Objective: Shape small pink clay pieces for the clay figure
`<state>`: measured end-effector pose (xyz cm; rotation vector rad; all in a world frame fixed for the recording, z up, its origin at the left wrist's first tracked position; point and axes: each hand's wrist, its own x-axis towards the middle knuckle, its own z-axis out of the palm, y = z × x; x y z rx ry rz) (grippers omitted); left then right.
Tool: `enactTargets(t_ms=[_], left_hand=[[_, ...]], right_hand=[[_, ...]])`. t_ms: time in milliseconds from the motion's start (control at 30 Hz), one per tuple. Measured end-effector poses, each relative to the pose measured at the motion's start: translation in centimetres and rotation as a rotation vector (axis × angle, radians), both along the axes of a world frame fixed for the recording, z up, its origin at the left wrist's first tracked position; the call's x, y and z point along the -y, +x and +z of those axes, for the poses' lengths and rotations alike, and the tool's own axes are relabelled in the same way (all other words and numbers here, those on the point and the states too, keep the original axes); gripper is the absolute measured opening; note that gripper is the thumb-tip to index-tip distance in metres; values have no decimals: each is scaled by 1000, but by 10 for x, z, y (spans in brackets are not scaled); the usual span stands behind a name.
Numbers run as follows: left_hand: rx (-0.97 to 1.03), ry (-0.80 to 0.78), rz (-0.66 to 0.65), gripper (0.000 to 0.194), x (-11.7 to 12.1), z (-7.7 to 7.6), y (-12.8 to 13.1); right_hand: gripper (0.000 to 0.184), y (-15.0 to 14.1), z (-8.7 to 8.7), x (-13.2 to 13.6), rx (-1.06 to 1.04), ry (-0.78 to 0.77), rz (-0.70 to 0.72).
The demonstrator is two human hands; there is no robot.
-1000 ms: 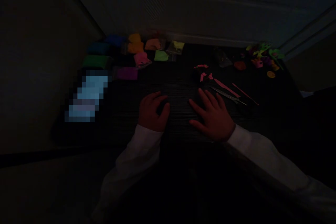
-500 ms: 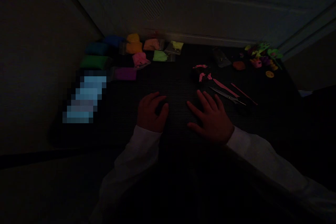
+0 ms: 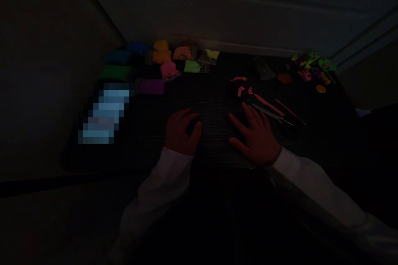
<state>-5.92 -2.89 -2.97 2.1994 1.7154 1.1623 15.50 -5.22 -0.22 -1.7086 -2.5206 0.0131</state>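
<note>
In dim light, my left hand (image 3: 183, 132) rests on the dark table (image 3: 214, 112), fingers bent and thumb apart, with nothing in it. My right hand (image 3: 257, 137) lies to its right, palm down with fingers spread, also holding nothing. Just beyond its fingertips are the scissors (image 3: 270, 113), blades pointing left. Two pink tools or strips lie near them, a wider pink one (image 3: 269, 104) and a thin pink one (image 3: 290, 112). Farther back sits a dark object with pink pieces on it (image 3: 241, 89), its shape hard to make out.
At the left a phone-like lit screen (image 3: 105, 112) is blurred out. Behind it lie soft coloured packs: green (image 3: 115, 73), purple (image 3: 152, 87), orange (image 3: 161, 56), pink (image 3: 169, 70) and others. Colourful flower-like pieces (image 3: 312, 66) sit at the back right, against a pale wall (image 3: 264, 29).
My right hand has shifted slightly to the right, nearer the scissors. My left hand keeps its pose. The whole view has moved a little and looks darker.
</note>
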Motion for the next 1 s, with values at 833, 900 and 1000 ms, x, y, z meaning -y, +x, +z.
enactTargets(t_ms=[833,900,1000], left_hand=[[-1,-21,6,27,1,2,1],[-1,-15,5,27,1,1,1],[0,0,5,27,1,1,1]], right_hand=[[61,-9,3,4,15,-7,39],[60,-9,3,4,17,-4,5],[61,-9,2,5,21,-4,-13]])
